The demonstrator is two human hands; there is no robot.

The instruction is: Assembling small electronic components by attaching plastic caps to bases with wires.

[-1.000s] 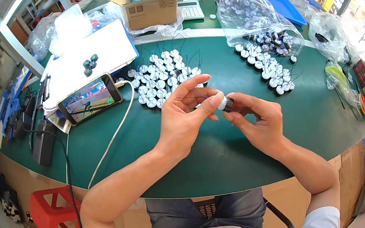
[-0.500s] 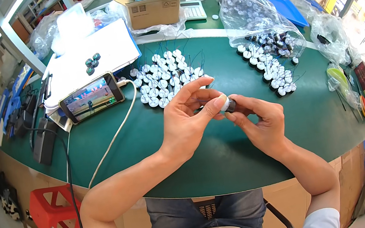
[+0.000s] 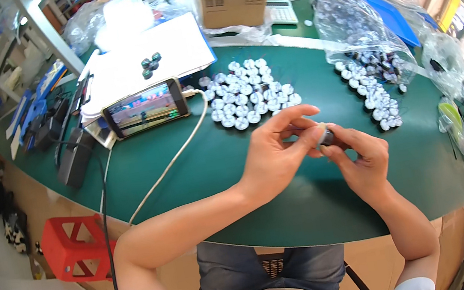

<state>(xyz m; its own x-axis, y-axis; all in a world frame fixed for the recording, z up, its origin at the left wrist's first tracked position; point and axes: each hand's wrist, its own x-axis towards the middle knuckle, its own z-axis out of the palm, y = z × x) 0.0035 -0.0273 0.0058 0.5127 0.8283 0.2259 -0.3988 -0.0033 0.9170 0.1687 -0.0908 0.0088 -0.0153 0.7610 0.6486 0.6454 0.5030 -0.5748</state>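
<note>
We pinch one small round cap [image 3: 325,135] between both hands, above the green worktop [image 3: 199,168].
Our left hand [image 3: 273,153] and right hand [image 3: 361,158] grip it with closed fingers [image 3: 303,133], just this side of the cluster of white caps [image 3: 248,94]; the phone [image 3: 144,107] lies left of that cluster.

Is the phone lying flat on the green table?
No, the phone stands tilted on its long edge, propped up beside the white board, with a white cable plugged in.

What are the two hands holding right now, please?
Left hand: closed, fingertips pinching a small dark cap.
Right hand: closed on the same cap from below.
</note>
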